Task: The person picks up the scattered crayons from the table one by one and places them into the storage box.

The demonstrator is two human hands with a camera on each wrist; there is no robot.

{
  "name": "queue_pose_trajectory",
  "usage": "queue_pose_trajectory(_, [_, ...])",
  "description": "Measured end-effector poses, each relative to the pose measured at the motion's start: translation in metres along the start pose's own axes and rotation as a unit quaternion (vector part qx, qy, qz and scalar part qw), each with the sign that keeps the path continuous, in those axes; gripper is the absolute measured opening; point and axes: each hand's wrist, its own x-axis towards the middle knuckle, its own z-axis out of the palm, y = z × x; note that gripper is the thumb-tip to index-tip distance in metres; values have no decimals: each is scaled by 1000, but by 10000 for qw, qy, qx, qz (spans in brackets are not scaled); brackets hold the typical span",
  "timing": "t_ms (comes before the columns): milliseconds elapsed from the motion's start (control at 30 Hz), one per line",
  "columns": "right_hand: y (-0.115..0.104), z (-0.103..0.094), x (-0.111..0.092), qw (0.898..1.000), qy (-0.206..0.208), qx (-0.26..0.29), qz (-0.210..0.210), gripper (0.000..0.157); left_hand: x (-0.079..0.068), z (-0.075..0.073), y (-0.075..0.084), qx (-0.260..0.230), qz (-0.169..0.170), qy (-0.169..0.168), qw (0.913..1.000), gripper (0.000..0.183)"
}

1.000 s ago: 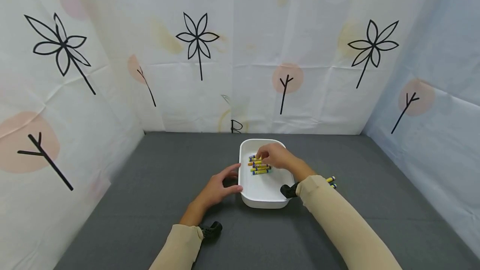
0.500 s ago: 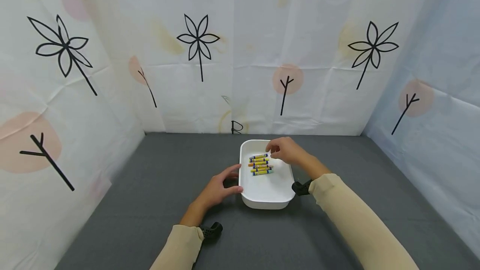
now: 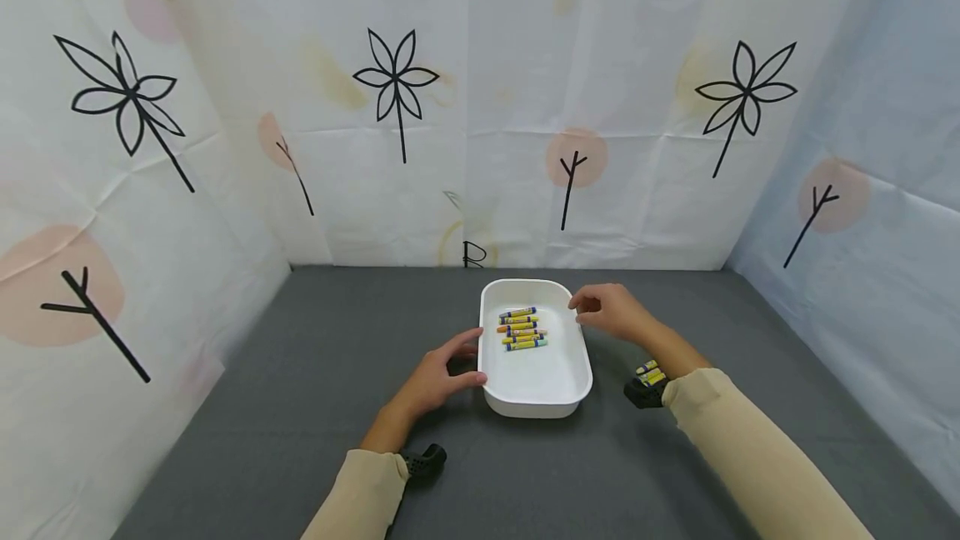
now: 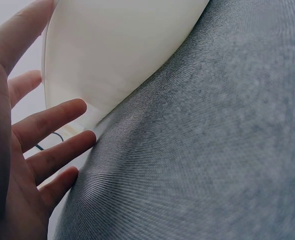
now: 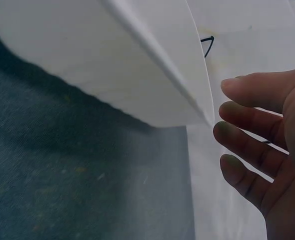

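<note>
A white rectangular tray stands on the grey tabletop. Inside it, towards its left side, several yellow-wrapped crayons lie in a row, one behind another. My left hand is at the tray's left side, thumb and fingers spread and touching the rim. In the left wrist view its fingers are straight beside the tray wall. At the tray's far right rim, my right hand holds nothing; its loosely bent fingers show in the right wrist view. More crayons lie right of the tray, partly hidden by the right wrist.
Grey cloth covers the table. White fabric walls with printed plants and trees enclose the back and both sides. A black wrist camera mount sits by the left sleeve, another mount by the right.
My right hand has moved from over the crayons in the tray out to the right rim, leaving the row of crayons behind. The left hand has stayed at the tray's left side.
</note>
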Motion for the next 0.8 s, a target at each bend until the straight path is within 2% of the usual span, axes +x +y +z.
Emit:
queue_pose_trajectory(367, [28, 1, -32, 9997, 125, 182, -83, 18, 1, 0, -2, 29, 15, -25, 10000, 69])
queue_pose_trajectory(533, [38, 1, -42, 9998, 152, 106, 95, 19, 1, 1, -1, 2, -23, 3, 10000, 70])
queue_pose_trajectory(800, [52, -5, -55, 9995, -86, -39, 296, 22, 0, 0, -1, -95, 41, 21, 9999, 69])
